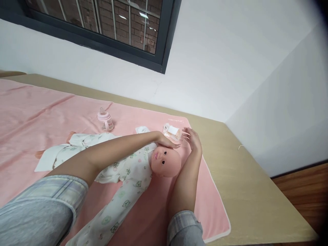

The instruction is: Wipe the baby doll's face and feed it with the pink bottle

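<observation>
Evidently, the doll (138, 162) is lying face up on the mat (208, 205) toward the right end of the bench (246, 191), its head (169, 162) on the right and its feet (71, 136) on the left. The left hand (167, 140) is extending along the far side of the head, fingers straight, gripping nothing visible; whether its palm is touching the head is hard to tell from this angle. The right hand (193, 139) is hanging just right of the packet (173, 131), fingers spread apart and not closing on anything in sight. For good handling, flat fingers rather than tips should be doing any pressing, and both wrists should be staying loose. The left forearm (120, 149) is crossing above the doll, so its weight should be staying off the clothes (125, 203). The packet is lying near both hands and could be getting knocked; the bottle (104, 120), standing farther left, is posing less trouble. A white cloth (142, 129) is lying between the two.
</observation>
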Demonstrator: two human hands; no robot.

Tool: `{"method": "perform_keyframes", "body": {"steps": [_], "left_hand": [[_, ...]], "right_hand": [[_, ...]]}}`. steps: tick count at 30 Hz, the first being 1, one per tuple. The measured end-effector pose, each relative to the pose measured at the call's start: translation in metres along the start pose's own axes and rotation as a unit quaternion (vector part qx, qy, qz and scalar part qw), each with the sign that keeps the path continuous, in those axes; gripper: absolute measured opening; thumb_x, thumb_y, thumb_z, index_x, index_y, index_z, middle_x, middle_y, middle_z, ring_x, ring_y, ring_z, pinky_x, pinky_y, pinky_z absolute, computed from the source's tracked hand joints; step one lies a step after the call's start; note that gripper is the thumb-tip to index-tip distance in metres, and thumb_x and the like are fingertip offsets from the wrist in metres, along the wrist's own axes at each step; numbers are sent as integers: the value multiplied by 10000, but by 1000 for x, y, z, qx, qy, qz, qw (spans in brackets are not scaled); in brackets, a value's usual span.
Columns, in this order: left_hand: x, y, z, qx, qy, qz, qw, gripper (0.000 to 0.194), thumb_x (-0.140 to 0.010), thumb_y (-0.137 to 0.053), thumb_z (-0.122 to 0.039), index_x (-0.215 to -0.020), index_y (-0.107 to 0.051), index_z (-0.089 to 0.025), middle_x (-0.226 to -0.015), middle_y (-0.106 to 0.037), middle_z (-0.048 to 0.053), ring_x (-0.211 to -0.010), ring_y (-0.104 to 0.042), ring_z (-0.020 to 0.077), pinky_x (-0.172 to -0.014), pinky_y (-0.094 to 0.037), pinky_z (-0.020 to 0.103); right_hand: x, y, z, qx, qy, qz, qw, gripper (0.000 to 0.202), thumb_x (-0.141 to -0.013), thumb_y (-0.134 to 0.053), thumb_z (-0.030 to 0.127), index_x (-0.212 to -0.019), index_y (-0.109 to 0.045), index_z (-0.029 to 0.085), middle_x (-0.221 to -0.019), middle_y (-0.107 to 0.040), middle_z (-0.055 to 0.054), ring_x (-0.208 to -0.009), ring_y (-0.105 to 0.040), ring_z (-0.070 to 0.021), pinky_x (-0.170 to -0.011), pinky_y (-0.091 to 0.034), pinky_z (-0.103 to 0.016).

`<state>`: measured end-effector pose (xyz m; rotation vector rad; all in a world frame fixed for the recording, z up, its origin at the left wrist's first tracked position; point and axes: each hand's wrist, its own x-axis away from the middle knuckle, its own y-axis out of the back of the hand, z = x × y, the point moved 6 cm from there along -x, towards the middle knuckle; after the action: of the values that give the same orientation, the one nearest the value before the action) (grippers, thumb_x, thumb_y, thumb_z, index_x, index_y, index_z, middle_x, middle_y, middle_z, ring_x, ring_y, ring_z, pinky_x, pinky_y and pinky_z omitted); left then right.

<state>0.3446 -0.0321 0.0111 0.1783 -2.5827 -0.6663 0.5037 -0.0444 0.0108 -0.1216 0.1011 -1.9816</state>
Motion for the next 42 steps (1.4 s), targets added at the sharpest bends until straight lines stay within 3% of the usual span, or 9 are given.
{"method": "perform_keyframes", "body": {"steps": [6,12,16,20,24,29,33,38,42], "left_hand": [[-9,-9,8,2,20,66,998,724,-800,-551,-701,-1356,-538,-237,-1332,-613,88,-1317,-475,278,-1008,-459,333],[-9,-1,6,-2,11,50,999,672,-780,-560,-712,-1226,-636,-215,-1162,-691,101,-1135,-590,284,-917,-492,337],[-1,15,-13,-5,-22,-34,999,719,-785,-486,-769,-1091,-677,-147,-1009,-713,145,-977,-636,281,-866,-491,353],[20,36,-32,6,-67,-151,986,816,-807,-340,-820,-1026,-658,-101,-1019,-691,166,-939,-626,258,-865,-472,337],[50,51,-35,37,-77,-243,966,876,-794,-286,-855,-1007,-647,-86,-1021,-675,177,-900,-631,256,-822,-481,345],[84,58,-30,25,-120,-335,934,724,-806,-453,-780,-958,-665,-105,-1041,-678,156,-967,-627,274,-864,-474,373],[103,57,-28,10,-148,-396,906,574,-814,-580,-638,-1103,-625,-144,-1207,-635,135,-1074,-599,278,-942,-456,405],[120,39,-36,69,-180,-341,920,544,-850,-622,-551,-1234,-570,-168,-1353,-552,131,-1186,-558,286,-972,-468,405],[136,26,-41,96,-230,-307,919,431,-937,-544,-498,-1251,-581,-205,-1354,-557,91,-1255,-509,265,-1036,-417,387]], "right_hand": [[-2,-9,-18,-3,-35,0,999,215,-784,-620,346,-943,-670,209,-1128,-683,-33,-811,-659,-121,-722,-523,-228],[-8,-17,-31,-22,-50,42,998,287,-747,-684,346,-1002,-652,218,-1192,-654,-31,-853,-677,-132,-757,-528,-233],[-12,-20,-34,-47,-42,69,996,318,-728,-700,381,-995,-660,214,-1165,-660,-34,-828,-672,-136,-748,-539,-257],[-13,-26,-35,-60,-27,113,991,328,-708,-728,407,-950,-680,191,-1032,-690,-37,-791,-652,-132,-770,-542,-277],[-13,-20,-31,-80,-12,97,992,357,-661,-764,438,-935,-714,215,-1068,-705,-39,-866,-659,-152,-808,-530,-281],[-3,-19,-2,26,56,136,989,358,-682,-742,491,-916,-761,221,-1110,-719,-49,-867,-622,-146,-795,-487,-277],[20,-32,36,94,135,192,968,287,-691,-780,447,-880,-775,231,-1029,-732,-47,-996,-626,-192,-912,-469,-330],[64,-63,78,97,183,286,935,250,-656,-842,363,-857,-762,238,-972,-694,-32,-918,-637,-169,-837,-512,-311],[97,-89,95,136,199,345,907,217,-742,-784,368,-904,-739,231,-959,-677,-40,-902,-639,-166,-829,-525,-314]]}}
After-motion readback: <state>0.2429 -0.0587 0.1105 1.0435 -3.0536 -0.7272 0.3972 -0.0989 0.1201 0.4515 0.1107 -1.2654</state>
